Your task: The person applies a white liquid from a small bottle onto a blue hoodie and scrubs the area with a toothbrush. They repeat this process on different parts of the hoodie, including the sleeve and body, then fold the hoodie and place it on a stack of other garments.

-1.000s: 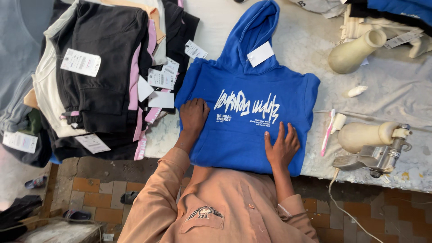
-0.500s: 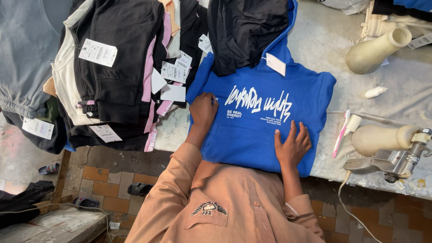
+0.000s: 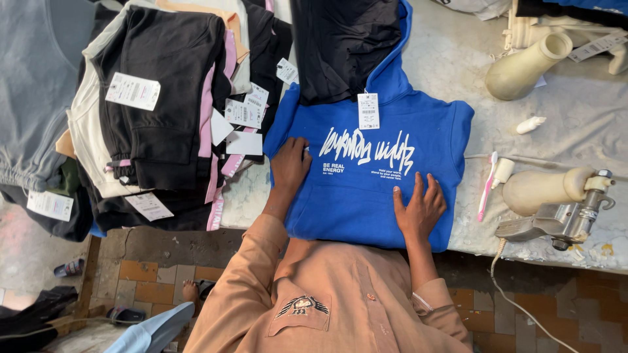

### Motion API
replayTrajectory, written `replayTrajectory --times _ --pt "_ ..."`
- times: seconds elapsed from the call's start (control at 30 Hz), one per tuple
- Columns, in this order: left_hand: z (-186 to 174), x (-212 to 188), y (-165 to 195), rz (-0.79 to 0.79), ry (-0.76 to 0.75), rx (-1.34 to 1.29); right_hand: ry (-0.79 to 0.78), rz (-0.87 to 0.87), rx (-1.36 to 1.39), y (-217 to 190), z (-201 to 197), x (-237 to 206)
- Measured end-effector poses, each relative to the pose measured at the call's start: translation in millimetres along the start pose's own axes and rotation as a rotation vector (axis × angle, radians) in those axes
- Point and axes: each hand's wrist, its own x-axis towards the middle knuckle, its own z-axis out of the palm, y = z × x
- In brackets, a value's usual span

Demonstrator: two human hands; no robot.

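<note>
A folded blue hoodie [image 3: 366, 170] with white lettering lies flat on the grey padded table [image 3: 575, 131]. My left hand [image 3: 289, 167] rests flat on its left side, fingers apart. My right hand [image 3: 422, 208] presses flat on its lower right part, fingers spread. A white paper tag [image 3: 368, 111] hangs at the hoodie's neck. A dark garment [image 3: 343, 46] lies over the hood.
A stack of folded black, white and pink garments [image 3: 163, 111] with paper tags sits left of the hoodie. On the right lie a pink toothbrush [image 3: 487, 186], a steam iron [image 3: 556, 225] and cream forms [image 3: 526, 65]. Brick floor lies below the table edge.
The view has shifted, and a dark garment now covers the hood. Both hands stay flat on the hoodie; the left has slid toward its left edge.
</note>
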Motion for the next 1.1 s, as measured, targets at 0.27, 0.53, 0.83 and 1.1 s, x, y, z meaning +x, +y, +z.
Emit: replayTrajectory --times 0.27,0.53,0.83,1.1 --pt "-7 9 -9 0.021 -0.142 -0.083 0.018 -0.014 -0.003 -8 -12 7" --pt "0 34 -5 -0.065 -0.365 -0.018 0.005 0.035 0.000 -5 -19 10" --pt "7 16 -25 -0.023 -0.196 -0.226 0.023 0.028 0.084 -7 -9 12" --pt "23 30 -19 0.013 -0.038 0.049 -0.175 -0.290 0.431 -73 12 50"
